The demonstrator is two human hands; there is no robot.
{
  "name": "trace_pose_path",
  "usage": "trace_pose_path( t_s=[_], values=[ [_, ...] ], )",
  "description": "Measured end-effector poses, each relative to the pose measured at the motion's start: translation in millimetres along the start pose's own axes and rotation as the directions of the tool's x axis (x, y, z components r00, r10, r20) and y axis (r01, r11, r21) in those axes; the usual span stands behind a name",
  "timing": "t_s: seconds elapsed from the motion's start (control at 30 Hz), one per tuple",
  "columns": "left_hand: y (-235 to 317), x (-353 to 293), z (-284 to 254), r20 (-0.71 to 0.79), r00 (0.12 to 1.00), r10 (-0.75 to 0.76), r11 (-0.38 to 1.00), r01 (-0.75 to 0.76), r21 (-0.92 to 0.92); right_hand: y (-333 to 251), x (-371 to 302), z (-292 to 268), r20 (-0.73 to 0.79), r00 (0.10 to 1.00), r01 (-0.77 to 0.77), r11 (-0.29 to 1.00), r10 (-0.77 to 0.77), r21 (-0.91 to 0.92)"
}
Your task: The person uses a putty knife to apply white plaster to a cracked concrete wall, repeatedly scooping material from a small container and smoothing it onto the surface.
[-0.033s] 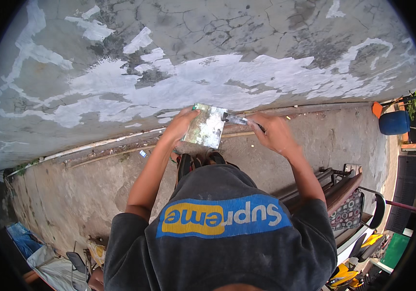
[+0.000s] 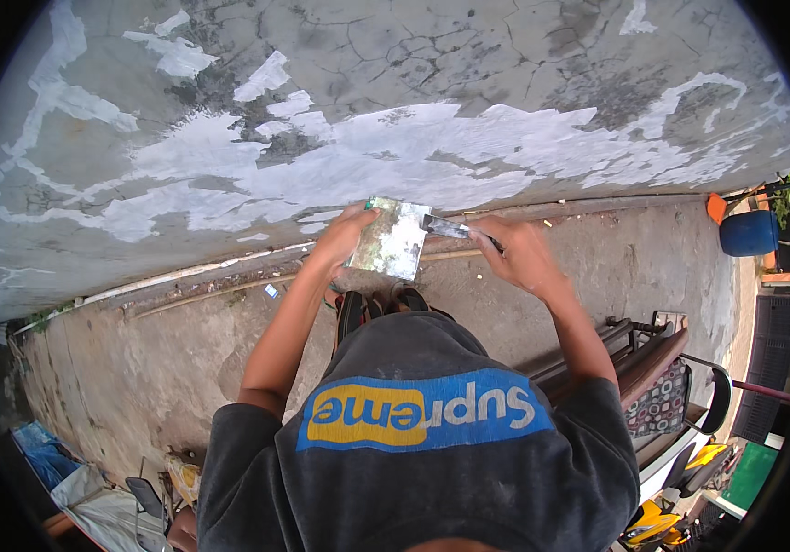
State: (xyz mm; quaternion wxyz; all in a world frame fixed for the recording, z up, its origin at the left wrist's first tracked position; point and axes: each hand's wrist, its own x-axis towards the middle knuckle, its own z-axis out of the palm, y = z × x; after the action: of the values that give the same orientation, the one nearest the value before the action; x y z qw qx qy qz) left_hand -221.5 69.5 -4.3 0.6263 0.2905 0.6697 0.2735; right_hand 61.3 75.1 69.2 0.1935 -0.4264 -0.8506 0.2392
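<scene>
My left hand (image 2: 343, 241) grips the left edge of a flat rectangular plate (image 2: 393, 248), glassy and smeared with white filler. In my right hand (image 2: 516, 253) is a putty knife (image 2: 447, 226), its dark handle wrapped by the fingers. The knife's blade points left and meets or overlaps the plate's upper right edge; I cannot tell if it presses on it. Just beyond both hands rises a grey cracked wall (image 2: 468, 55) with broad white filler patches (image 2: 395, 147) along its lower part.
A pipe (image 2: 201, 299) runs along the foot of the wall. My feet (image 2: 372, 308) stand on rough concrete ground (image 2: 174, 359). To the right are a dark wooden bench (image 2: 652, 363) and a blue drum (image 2: 749, 234). A tarpaulin-like sheet (image 2: 100, 501) lies at the lower left.
</scene>
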Motion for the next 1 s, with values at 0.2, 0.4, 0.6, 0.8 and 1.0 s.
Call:
trace_pose_path(
  t_s=[0.2,0.4,0.6,0.8,1.0],
  values=[
    [-8.0,19.6,-1.2,0.063,0.998,-0.032,0.997,0.037,-0.073,1.2,-2.5,9.8,0.014,1.000,-0.005,0.999,0.004,0.037],
    [-10.4,32.5,-3.5,0.062,0.998,-0.033,0.998,0.037,-0.054,-1.1,-1.1,13.1,0.010,0.999,-0.043,0.984,0.042,0.171],
    [-26.9,53.2,-6.5,0.107,0.994,0.000,0.992,0.013,-0.128,-0.4,5.5,9.5,0.026,0.999,-0.021,0.994,0.019,0.105],
    [-7.1,29.5,5.0,-0.044,0.997,-0.070,0.993,0.074,0.091,6.6,0.9,14.0,0.312,0.938,-0.244,0.929,0.153,0.277],
    [-25.3,24.9,6.3,0.163,0.987,-0.006,0.964,0.049,-0.262,18.9,0.0,7.1,0.450,0.879,-0.476,0.369,0.160,0.798]
  ],
)
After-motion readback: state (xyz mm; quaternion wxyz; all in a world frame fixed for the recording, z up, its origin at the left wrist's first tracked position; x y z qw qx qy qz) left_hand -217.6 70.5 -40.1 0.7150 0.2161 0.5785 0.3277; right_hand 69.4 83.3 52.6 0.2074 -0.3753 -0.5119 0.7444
